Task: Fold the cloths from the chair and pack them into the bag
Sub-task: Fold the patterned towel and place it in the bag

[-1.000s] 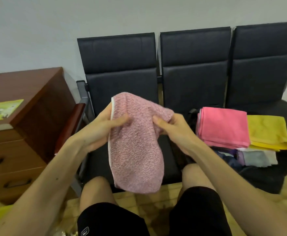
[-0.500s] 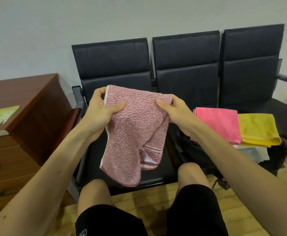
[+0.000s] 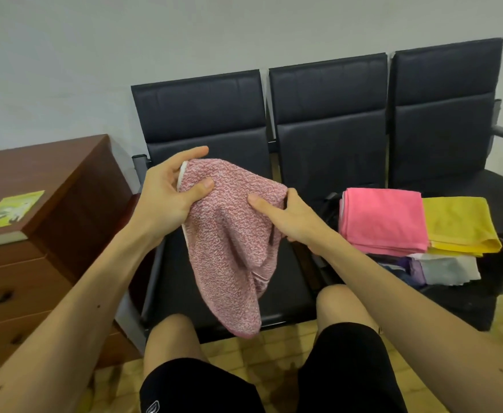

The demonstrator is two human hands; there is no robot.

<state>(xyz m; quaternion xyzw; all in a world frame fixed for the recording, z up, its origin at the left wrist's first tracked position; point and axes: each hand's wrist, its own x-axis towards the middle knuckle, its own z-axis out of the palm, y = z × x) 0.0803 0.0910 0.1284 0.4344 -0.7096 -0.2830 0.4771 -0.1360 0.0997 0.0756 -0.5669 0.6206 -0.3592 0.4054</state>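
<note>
A mottled pink towel [image 3: 232, 251] hangs in the air above the left seat of a black three-seat chair [image 3: 330, 120]. My left hand [image 3: 167, 198] pinches its top left edge and my right hand [image 3: 289, 219] grips its top right edge, so the towel sags between them. On the middle and right seats lies a stack of folded cloths: a bright pink one [image 3: 384, 219], a yellow one [image 3: 459, 222] and pale white and purple ones [image 3: 444, 268] underneath. They rest on a black bag [image 3: 464, 305], mostly hidden.
A brown wooden drawer cabinet [image 3: 50, 222] stands at the left, with a green leaflet [image 3: 9, 210] on top. My bare knees and black shorts [image 3: 202, 389] are at the bottom. The floor has yellowish tiles [image 3: 298, 344].
My hands have come closer together and dropped a little, so the towel sags between them instead of being spread. The view has shifted slightly.
</note>
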